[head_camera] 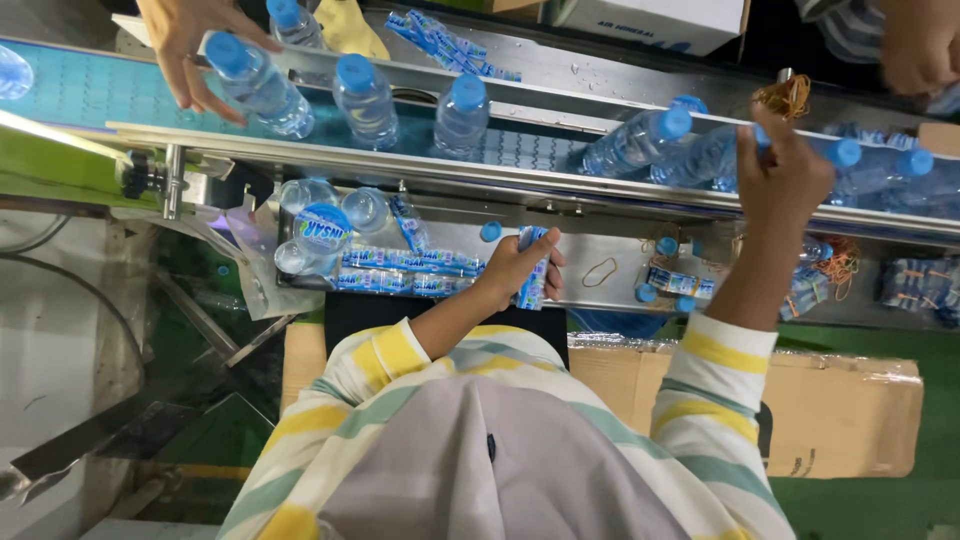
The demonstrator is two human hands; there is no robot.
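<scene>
striped sleeves nearest; left hand [515,268] fingers grip label bundle [533,270] at shelf edge, right hand [783,180] clasps conveyor bottle [712,155].

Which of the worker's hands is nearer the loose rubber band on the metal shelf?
Left. The left hand lies just beside the rubber band; the right hand is up at the conveyor bottles.

Bottles [365,98] stand on the conveyor [80,95]; labels [400,257] lie on the shelf [610,290] below.

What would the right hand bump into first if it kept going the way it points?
The right hand already reaches a lying bottle on the conveyor; straight on, it would probably push that bottle first, though depth is unclear.
</scene>
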